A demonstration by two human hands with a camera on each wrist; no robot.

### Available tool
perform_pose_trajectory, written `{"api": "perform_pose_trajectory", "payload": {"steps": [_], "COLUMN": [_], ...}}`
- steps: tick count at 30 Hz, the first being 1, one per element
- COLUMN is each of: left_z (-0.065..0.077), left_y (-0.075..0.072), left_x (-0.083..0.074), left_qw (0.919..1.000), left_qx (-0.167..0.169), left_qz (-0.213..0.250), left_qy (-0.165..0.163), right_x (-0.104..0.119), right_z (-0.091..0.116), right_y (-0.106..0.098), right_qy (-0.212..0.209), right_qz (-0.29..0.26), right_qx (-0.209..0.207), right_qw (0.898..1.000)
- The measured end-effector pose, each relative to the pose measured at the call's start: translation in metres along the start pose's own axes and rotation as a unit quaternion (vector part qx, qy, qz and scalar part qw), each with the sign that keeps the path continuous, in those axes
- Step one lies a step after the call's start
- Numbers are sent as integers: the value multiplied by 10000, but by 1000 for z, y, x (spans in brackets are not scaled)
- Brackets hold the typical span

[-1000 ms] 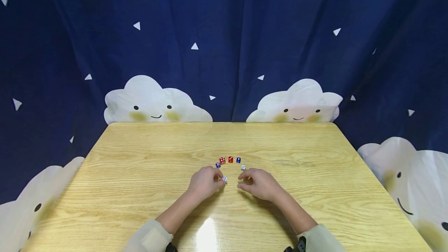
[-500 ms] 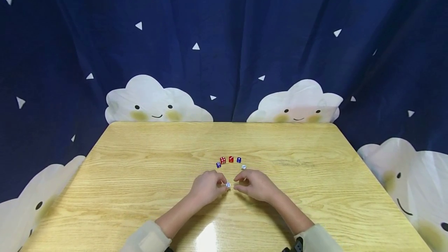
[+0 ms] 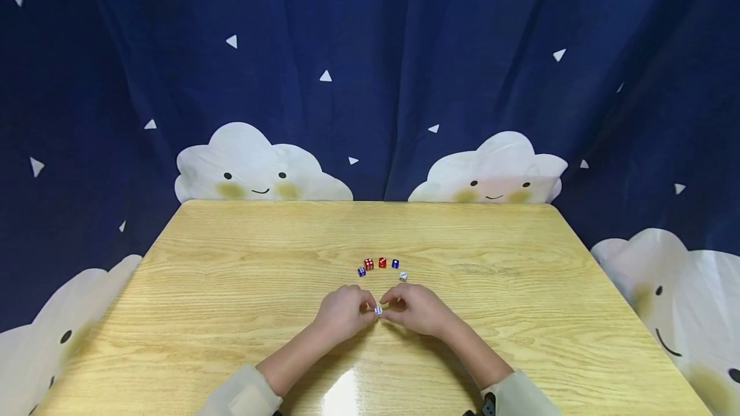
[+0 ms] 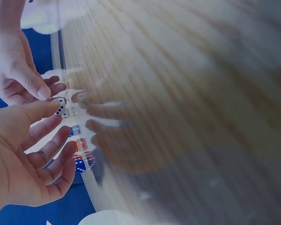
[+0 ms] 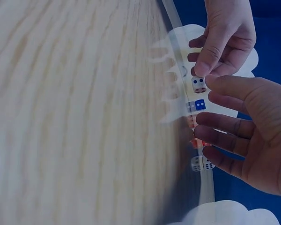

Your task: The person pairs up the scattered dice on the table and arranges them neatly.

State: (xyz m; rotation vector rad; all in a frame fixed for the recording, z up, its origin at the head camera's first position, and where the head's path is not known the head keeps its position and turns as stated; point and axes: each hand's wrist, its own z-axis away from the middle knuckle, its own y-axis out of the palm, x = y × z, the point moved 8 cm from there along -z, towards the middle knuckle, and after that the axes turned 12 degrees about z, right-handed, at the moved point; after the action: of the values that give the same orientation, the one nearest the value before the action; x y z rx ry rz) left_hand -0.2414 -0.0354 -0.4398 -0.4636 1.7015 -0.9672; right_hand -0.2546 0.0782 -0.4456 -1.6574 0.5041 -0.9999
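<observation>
Pinching a white die [image 3: 378,310] between the fingertips of the left hand [image 3: 342,313] and the right hand [image 3: 417,309], both meeting low over the wooden counter [image 3: 231,287], apparently for a shared, steady grip on so small a thing. Leaving the other dice in a loose arc just beyond: a blue die [image 3: 361,271], two red dice [image 3: 375,263], another blue die [image 3: 395,263], a second white die [image 3: 403,276]. Showing no container anywhere; lying loose, all of it.
</observation>
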Motion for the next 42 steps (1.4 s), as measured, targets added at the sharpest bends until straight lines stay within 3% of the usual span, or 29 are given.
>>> {"api": "perform_pose_trajectory", "payload": {"steps": [42], "left_z": [4], "left_y": [9], "left_x": [-1], "left_qw": [9999], "left_qx": [116], "left_qz": [50], "left_qy": [7], "right_x": [4], "right_z": [-2], "right_y": [12], "right_qy": [-112], "right_qz": [34], "right_qx": [41], "right_qw": [9999]}}
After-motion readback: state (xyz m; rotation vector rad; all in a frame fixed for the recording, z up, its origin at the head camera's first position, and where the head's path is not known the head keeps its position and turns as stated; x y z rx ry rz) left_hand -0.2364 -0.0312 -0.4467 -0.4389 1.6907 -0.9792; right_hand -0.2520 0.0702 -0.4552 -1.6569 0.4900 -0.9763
